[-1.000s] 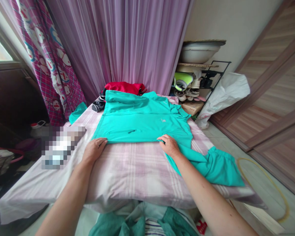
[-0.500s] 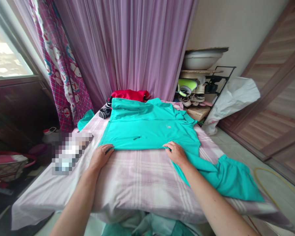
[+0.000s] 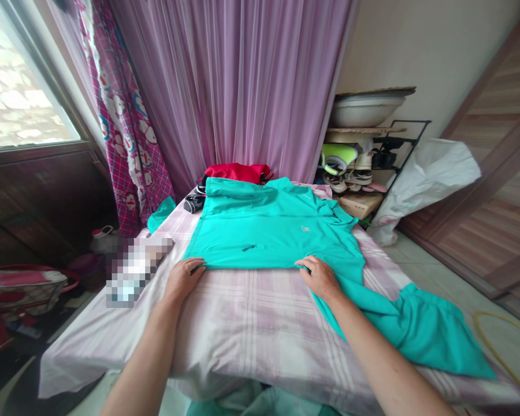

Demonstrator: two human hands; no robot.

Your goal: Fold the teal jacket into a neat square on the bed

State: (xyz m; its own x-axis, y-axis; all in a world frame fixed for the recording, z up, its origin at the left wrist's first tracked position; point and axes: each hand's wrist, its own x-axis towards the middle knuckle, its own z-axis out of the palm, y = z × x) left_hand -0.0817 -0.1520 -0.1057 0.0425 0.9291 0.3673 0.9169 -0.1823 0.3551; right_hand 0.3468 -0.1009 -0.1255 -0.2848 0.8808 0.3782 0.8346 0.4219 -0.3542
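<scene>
Far to my left sits a wire basket (image 3: pixel 21 286) with a red rim, and something pink and white is in it. Near it stands a white jug (image 3: pixel 100 240) with a red cap. A blurry patch (image 3: pixel 136 271) hides something on the bed (image 3: pixel 242 329), and I can't tell what it is. The bed has a soft sheet with pink and white squares.

My left hand (image 3: pixel 182 280) is open and flat, with its fingertips at the bottom edge of a teal jacket (image 3: pixel 273 225). The jacket lies flat in the middle of the bed. It is smooth and thin, and it has a zip pocket (image 3: pixel 231 247). There is a tiny pale logo (image 3: pixel 304 229) on it (too small for me to read). My right hand (image 3: pixel 319 278) sits on that same edge with its fingers bent, but I can't tell if it is gripping. A long teal sleeve (image 3: pixel 429 335) lies out to the right.

Past the bed, a rack (image 3: pixel 398 138) holds a white basin (image 3: pixel 366 110) on top and shoes (image 3: pixel 346 167) below.
</scene>
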